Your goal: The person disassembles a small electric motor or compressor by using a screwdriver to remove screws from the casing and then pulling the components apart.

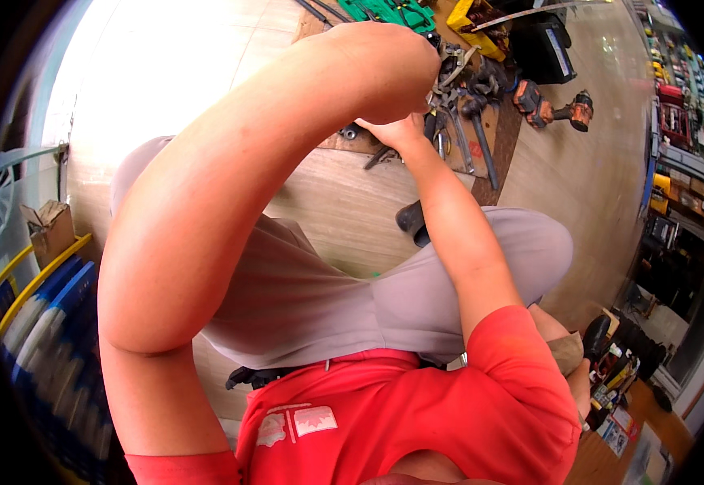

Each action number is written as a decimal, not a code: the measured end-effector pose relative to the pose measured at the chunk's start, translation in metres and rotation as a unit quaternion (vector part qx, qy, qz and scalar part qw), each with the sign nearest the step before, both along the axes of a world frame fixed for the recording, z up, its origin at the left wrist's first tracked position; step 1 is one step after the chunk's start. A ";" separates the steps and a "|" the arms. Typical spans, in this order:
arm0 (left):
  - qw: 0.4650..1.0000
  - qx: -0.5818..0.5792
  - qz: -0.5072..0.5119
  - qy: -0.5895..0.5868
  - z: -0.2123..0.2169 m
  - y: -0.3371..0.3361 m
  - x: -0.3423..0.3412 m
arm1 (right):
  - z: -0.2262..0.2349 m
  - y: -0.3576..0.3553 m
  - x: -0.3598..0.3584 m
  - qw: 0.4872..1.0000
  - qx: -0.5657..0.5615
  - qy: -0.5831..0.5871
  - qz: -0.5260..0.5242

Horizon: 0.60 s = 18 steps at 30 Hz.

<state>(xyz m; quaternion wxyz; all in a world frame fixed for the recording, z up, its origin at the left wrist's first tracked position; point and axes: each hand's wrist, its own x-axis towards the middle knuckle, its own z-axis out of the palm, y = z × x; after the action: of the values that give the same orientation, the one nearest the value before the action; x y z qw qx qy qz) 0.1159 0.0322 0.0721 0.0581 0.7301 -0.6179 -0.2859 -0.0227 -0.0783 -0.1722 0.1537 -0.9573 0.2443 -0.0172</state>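
I can't tell how open the left hand [407,71] or right hand [395,131] is, grips hidden, both just beside jumbled metal tools [471,105] on a brown board [508,133], whose right edge borders floor [554,174].

Showing a flat, glossy beige floor [570,182] around the right hand [398,132], glaring white to its left; showing crowded, grey-edged shelving [694,162] far to its right, a pale bluish glass panel [24,184] far left.
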 end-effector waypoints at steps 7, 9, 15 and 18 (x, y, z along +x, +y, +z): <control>1.000 -0.025 0.001 -0.008 -0.004 -0.001 -0.003 | 0.003 0.011 0.011 0.988 0.052 0.084 -0.118; 1.000 -0.027 0.002 -0.011 -0.008 0.000 -0.001 | 0.006 0.013 0.012 0.990 0.060 0.092 -0.090; 1.000 -0.020 -0.010 -0.007 -0.001 -0.004 -0.003 | -0.014 -0.002 -0.002 0.991 0.094 0.080 -0.047; 1.000 -0.027 -0.007 -0.008 -0.003 0.000 -0.003 | -0.010 0.001 0.004 0.988 0.115 0.085 -0.057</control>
<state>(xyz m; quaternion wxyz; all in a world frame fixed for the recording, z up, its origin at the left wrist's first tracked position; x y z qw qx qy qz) 0.1133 0.0321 0.0689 0.0706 0.7261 -0.6310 -0.2638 -0.0182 -0.0768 -0.1821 0.2405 -0.9155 0.3114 0.0840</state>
